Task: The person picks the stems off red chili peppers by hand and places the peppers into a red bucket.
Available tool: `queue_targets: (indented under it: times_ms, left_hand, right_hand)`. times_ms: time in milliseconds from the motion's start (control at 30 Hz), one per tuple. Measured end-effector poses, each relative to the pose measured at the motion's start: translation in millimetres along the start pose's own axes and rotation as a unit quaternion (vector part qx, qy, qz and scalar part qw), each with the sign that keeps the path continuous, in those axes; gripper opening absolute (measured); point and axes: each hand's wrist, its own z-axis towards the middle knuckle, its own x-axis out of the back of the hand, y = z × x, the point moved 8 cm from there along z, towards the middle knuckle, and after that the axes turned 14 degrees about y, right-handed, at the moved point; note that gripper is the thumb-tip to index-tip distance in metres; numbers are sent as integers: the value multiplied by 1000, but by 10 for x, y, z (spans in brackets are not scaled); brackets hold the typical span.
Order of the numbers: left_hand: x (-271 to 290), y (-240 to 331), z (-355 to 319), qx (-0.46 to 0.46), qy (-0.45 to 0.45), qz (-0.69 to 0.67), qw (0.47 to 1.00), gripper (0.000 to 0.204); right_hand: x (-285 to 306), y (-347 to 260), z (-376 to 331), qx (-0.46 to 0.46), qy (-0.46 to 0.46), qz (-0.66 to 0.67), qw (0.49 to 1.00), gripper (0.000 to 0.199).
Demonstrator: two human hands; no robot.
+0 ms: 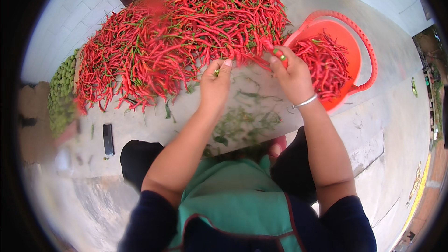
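From where I sit, I judge the step in hand to be sorting red chilies [224, 14] and nipping off their green stems, with the finished ones going into the red bucket [353, 49]. The left hand [216, 86] is closed, thumb against curled fingers, pinching a small green bit, probably a stem; it sits just near of the heap. The right hand [295, 77] is curled around a few held chilies [268, 45], green ends showing by its thumb, close to the bucket's left rim; I can't tell how many it grips. To my mind the next move calls for dropping the green bit and bringing the fingertips together at another stem, pulling lightly so the flesh doesn't tear. The heap spreads across the far and left floor [140, 126], and a smaller load [326, 65] lies in the bucket at right. The chilies look long, thin, curved and glossy bright red, many in the heap with green stalks on. Blurred green scraps [249, 121] litter the floor between the heap and the knees.
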Motion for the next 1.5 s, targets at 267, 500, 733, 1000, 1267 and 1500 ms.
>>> queue_targets:
  times_ms: [267, 500, 733, 1000, 1267, 1500]
  left_hand:
    - [538, -732, 109, -149, -99, 512, 840, 56]
    - [2902, -1884, -207, 102, 74, 642, 756, 53]
    - [1224, -1807, -897, 16, -135, 593, 794, 51]
    - [937, -1491, -73, -83, -141, 575, 801, 41]
    - [529, -1776, 220, -148, -210, 637, 727, 42]
    - [976, -1792, -1130, -26, -495, 544, 677, 36]
  right_hand:
    - [400, 334, 10, -41, -97, -82, 991, 49]
    - [-420, 2191, -1356, -197, -284, -407, 845, 60]
    - [-1305, 1407, -2095, -36, -343, -320, 882, 52]
    - [-1429, 1434, -1152, -91, -259, -266, 924, 40]
    - [-2091, 1368, -1204, 29, -298, -305, 904, 33]
    - [-1874, 917, -2761, 93, -589, -205, 777, 40]
